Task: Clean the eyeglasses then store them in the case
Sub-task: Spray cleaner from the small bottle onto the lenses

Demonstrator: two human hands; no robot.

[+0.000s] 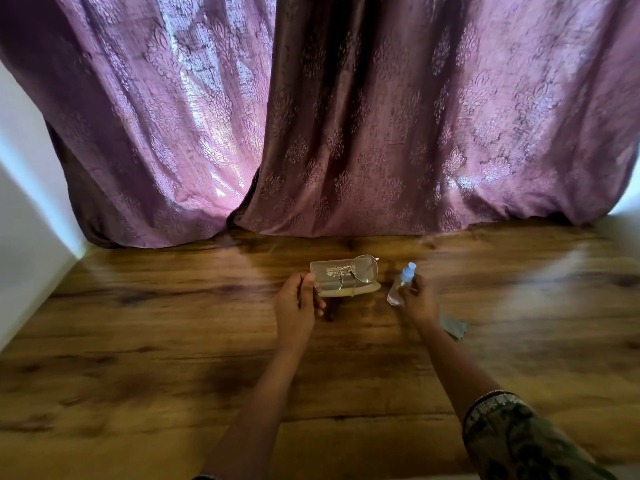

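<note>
The thin gold-rimmed eyeglasses are held up just past the fingers of the left hand, which pinch the frame at its left end; the lenses stand in front of the open eyeglass case, so that the printed inside of the raised lid shows through them. The pale case lies on the wooden table just beyond those fingers, its lid tilted up toward the far side; whether the glasses touch it cannot be told. To the right, the right hand has its fingers wrapped around the lower part of a small clear spray bottle with a light blue cap, which leans toward the case with its cap near the case's right end. Just behind the right wrist, on the table, a grey-green cleaning cloth shows partly from under the forearm. The right arm wears a dark patterned sleeve with a trimmed cuff. Well beyond both hands, purple patterned curtains hang down to the table's far edge.
</note>
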